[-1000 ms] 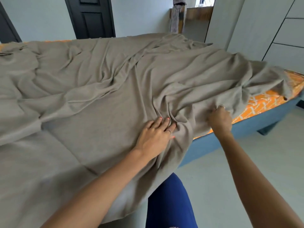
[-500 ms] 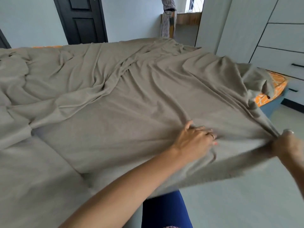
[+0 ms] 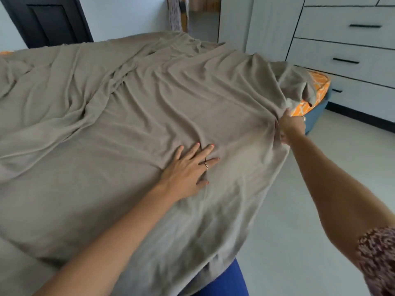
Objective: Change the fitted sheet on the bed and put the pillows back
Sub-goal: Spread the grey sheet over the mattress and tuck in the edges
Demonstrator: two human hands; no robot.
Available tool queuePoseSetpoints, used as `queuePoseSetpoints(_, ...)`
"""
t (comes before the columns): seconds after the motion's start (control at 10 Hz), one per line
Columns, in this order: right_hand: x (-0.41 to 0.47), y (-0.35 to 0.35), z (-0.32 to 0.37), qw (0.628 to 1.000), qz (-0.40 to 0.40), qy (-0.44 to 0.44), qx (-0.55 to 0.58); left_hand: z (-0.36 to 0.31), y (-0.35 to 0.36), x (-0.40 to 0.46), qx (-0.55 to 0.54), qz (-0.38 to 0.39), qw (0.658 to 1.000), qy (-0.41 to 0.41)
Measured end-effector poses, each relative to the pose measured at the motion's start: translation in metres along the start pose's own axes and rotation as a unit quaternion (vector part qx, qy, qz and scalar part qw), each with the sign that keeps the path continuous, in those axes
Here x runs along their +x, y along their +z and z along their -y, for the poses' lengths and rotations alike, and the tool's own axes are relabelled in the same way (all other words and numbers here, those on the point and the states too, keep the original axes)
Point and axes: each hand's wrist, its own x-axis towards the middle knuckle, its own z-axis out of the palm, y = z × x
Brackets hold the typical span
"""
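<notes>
Taupe cloth covers nearly the whole bed: the fitted sheet (image 3: pixel 171 99) lies loose and creased over the mattress (image 3: pixel 318 82), whose orange patterned cover shows bare only at the far right corner and in a sliver at the far left edge. Along the near side the sheet hangs free over the edge, not tucked.

Our left hand (image 3: pixel 188 167) lies flat on the sheet near that edge, its fingers spread and straight, pressing the cloth down. Our right hand (image 3: pixel 290 127) reaches toward the uncovered corner; its grip is closed on a bunch of the sheet's edge, and folds fan out from that pinch across the bed.

We judge that we are in the spreading step, with the new sheet laid out but no corner in view fitted. No pillows are in view, so that part seems to lie well ahead.

The next move likely calls for carrying the gathered edge on toward the orange corner, finding the sheet's corner pocket, and drawing it over and under the mattress there, while the left hand holds the middle from sliding.
</notes>
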Motion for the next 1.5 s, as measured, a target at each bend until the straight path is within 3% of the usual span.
queuePoseSetpoints(0.1, 0.042, 0.004, -0.008, 0.994, -0.005, 0.088, 0.067, -0.001, 0.002, 0.001, -0.01, -0.025, 1.0, 0.01)
queuePoseSetpoints(0.4, 0.057, 0.02, 0.01, 0.995, 0.011, 0.049, 0.09, 0.007, 0.01, 0.015, -0.052, -0.071, 0.996, 0.024)
queuePoseSetpoints(0.5, 0.056, 0.004, 0.006, 0.988, -0.032, 0.024, 0.146, 0.006, 0.01, 0.015, -0.066, -0.066, 0.995, 0.023)
queuePoseSetpoints(0.6, 0.073, -0.035, -0.008, 0.965, -0.189, 0.012, 0.179, 0.006, 0.008, 0.014, -0.063, -0.055, 0.996, 0.032)
queuePoseSetpoints(0.7, 0.087, -0.086, -0.023, 0.915, -0.3, 0.026, 0.268, 0.006, 0.013, 0.014, -0.041, -0.05, 0.997, 0.042)
queuePoseSetpoints(0.8, 0.091, -0.092, -0.04, 0.953, -0.166, 0.059, 0.246, 0.005, 0.014, 0.014, -0.025, -0.048, 0.997, 0.047)
queuePoseSetpoints(0.9, 0.055, -0.057, -0.049, 0.986, -0.042, 0.089, 0.137, 0.004, 0.013, 0.015, -0.004, -0.035, 0.998, 0.053)
queuePoseSetpoints(1.1, -0.033, 0.014, -0.027, 0.99, 0.119, 0.073, 0.005, 0.004, 0.008, 0.011, 0.01, -0.041, 0.996, 0.073)
queuePoseSetpoints(1.2, -0.067, 0.034, -0.005, 0.982, 0.166, 0.075, -0.044, 0.005, 0.003, 0.008, -0.005, -0.047, 0.995, 0.084)
queuePoseSetpoints(1.5, -0.097, 0.034, 0.011, 0.968, 0.162, 0.054, -0.182, 0.006, 0.006, 0.008, -0.032, -0.081, 0.993, 0.08)
